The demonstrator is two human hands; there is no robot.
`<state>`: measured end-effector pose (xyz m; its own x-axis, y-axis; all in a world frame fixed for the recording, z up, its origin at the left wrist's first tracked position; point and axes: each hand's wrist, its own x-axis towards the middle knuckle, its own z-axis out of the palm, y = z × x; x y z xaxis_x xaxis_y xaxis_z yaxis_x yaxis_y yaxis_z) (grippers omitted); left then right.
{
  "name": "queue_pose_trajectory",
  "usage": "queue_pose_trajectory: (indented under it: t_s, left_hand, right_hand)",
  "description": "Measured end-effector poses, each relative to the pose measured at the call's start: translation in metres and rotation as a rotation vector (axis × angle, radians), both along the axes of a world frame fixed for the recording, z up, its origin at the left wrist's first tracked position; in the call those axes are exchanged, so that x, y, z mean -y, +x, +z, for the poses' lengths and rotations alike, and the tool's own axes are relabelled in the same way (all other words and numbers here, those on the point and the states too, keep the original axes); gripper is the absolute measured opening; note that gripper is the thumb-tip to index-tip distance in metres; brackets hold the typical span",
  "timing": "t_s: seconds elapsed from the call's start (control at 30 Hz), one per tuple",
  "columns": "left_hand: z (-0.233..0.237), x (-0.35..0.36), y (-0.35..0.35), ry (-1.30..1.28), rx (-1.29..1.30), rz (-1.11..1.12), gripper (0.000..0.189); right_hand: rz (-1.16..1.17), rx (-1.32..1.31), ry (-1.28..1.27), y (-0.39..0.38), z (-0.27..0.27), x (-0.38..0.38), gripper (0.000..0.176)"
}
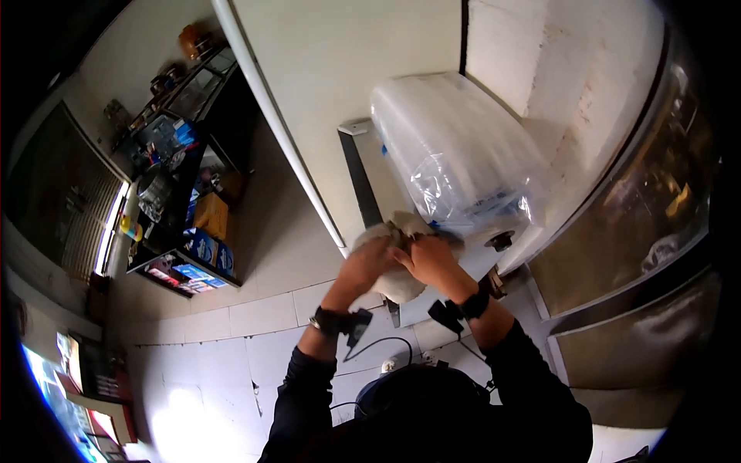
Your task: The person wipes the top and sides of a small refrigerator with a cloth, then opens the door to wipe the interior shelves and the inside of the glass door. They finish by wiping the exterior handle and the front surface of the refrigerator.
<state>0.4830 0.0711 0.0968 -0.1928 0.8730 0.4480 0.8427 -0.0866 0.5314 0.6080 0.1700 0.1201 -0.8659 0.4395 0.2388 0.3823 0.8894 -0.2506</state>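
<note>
A beige cloth-like bundle (401, 286) lies at the near end of a narrow light-coloured surface (384, 179). My left hand (369, 264) grips its left side with bent fingers. Close beside it, my right hand (429, 261) is closed on the bundle's upper right part, and the two thumbs nearly meet. The gathered top of the bundle is partly hidden by my fingers. Just beyond my hands lies a large clear plastic bag (455, 147) with whitish contents. Both wrists wear black bands with small devices and cables.
A round dark knob (502, 241) sits right of my hands. A white pipe (282, 131) runs along the pale panel at the left. Farther left stand a dark shelf with blue packages (202, 248) and an orange-brown box (211, 215). Glazed panels line the right side.
</note>
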Motion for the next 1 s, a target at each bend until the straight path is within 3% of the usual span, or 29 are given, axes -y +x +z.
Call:
queue_pose_trajectory:
  t_s: [0.07,0.13,0.17,0.2,0.27,0.3,0.33,0.43,0.5,0.63,0.73,0.83,0.87,0.9,0.93,1.0]
  left_hand:
    - [0.011,-0.01,-0.014,-0.082,0.075,0.008,0.03]
    - [0.023,-0.022,-0.025,-0.324,0.355,0.058,0.029]
    - [0.024,-0.022,-0.027,-0.333,0.369,0.043,0.029]
    - [0.024,-0.022,-0.029,-0.343,0.383,0.028,0.029]
    - [-0.011,-0.016,-0.03,-0.14,0.264,-0.002,0.029]
    - [-0.013,-0.006,-0.021,-0.156,0.274,0.014,0.029]
    - [-0.022,0.002,-0.018,-0.018,0.151,-0.094,0.028]
    - [0.001,0.009,0.007,-0.002,0.121,-0.029,0.028]
    - [0.008,0.001,-0.003,-0.212,0.262,-0.052,0.03]
    - [0.007,-0.037,-0.038,-0.212,0.38,-0.019,0.035]
    - [0.002,-0.045,-0.043,-0.201,0.348,0.009,0.036]
    - [-0.008,-0.035,-0.035,-0.139,0.324,0.033,0.034]
    - [-0.016,-0.027,-0.032,-0.127,0.317,0.067,0.033]
    - [-0.002,-0.014,-0.019,-0.21,0.412,0.009,0.03]
    - [-0.002,-0.004,-0.01,-0.124,0.328,-0.05,0.03]
    - [-0.02,0.01,0.006,0.076,0.385,-0.015,0.029]
  right_hand:
    - [-0.025,-0.014,-0.007,-0.014,-0.004,-0.01,0.042]
    - [-0.005,0.043,-0.026,-0.023,0.002,-0.014,0.034]
    - [0.028,-0.139,-0.045,-0.025,-0.006,-0.015,0.058]
    - [0.014,-0.15,-0.052,-0.02,-0.004,-0.01,0.058]
    - [0.018,-0.15,-0.035,-0.008,0.002,0.001,0.057]
    - [0.002,-0.209,0.041,-0.002,-0.005,0.006,0.055]
    - [0.002,-0.248,-0.034,0.009,0.004,0.014,0.054]
    - [-0.037,-0.286,-0.017,0.008,-0.008,0.01,0.052]
    - [-0.084,-0.061,-0.194,-0.007,-0.004,0.003,0.051]
    - [-0.108,0.052,-0.262,-0.059,0.0,-0.033,0.044]
    - [-0.043,0.034,-0.372,-0.075,0.004,-0.049,0.056]
    - [-0.009,0.033,-0.347,-0.06,0.006,-0.041,0.056]
    - [-0.054,-0.043,-0.292,-0.052,0.002,-0.029,0.052]
    - [-0.041,-0.356,-0.304,-0.043,-0.012,-0.017,0.045]
    - [-0.093,-0.115,-0.255,-0.026,-0.006,-0.003,0.038]
    - [-0.068,-0.184,-0.197,0.002,-0.007,0.017,0.036]
